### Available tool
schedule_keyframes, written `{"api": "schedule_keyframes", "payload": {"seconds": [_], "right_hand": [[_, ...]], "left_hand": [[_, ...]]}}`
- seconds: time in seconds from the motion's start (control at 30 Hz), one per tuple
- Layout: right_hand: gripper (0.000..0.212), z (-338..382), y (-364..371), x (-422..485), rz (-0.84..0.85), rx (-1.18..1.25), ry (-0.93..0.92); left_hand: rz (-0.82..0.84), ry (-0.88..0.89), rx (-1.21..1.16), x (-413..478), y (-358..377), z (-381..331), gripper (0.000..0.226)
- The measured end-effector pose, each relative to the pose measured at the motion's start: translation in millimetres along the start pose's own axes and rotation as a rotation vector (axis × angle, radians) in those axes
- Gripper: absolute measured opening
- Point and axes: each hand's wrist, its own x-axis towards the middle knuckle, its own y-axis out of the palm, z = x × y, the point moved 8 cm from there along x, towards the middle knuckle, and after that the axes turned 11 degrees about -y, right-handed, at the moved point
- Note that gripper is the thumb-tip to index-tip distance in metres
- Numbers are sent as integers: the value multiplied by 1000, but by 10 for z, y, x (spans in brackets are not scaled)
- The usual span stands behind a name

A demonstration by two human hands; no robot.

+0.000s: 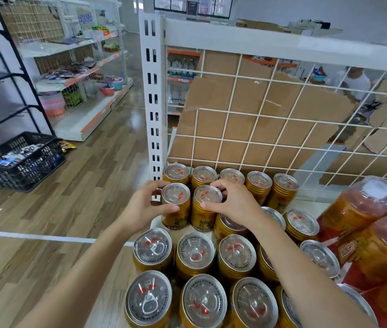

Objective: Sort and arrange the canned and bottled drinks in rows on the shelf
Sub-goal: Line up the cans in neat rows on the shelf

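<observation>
Several gold cans with silver pull-tab lids stand upright in rows on the white shelf point(306, 204). My left hand point(144, 207) grips one gold can point(176, 200) in the second row from the back, at the shelf's left edge. My right hand point(235, 204) grips the neighbouring gold can point(207, 204) just to its right, fingers curled over its rim. A back row of cans point(258, 183) stands against the wire grid. Nearer rows of cans point(194, 254) lie under my forearms. Shrink-wrapped packs of orange bottled drink point(365, 209) sit at the right.
A white wire grid back panel point(270, 119) with cardboard behind it closes the shelf's far side. A slotted white upright post point(151, 91) stands at the back left corner. A black plastic crate point(22, 159) sits on the wooden floor at left. A person stands beyond the grid at right.
</observation>
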Motion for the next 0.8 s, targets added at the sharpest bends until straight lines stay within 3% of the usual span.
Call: {"api": "schedule_keyframes", "payload": {"seconds": [0.13, 0.4, 0.8], "right_hand": [[56, 10, 5, 3, -10, 23, -9], [58, 41, 7, -6, -5, 15, -19], [57, 59, -12, -16, -11, -7, -4]], "left_hand": [[93, -40, -69, 20, -7, 85, 76], [-4, -10, -105, -25, -9, 67, 65], [84, -33, -75, -34, -27, 68, 63]]}}
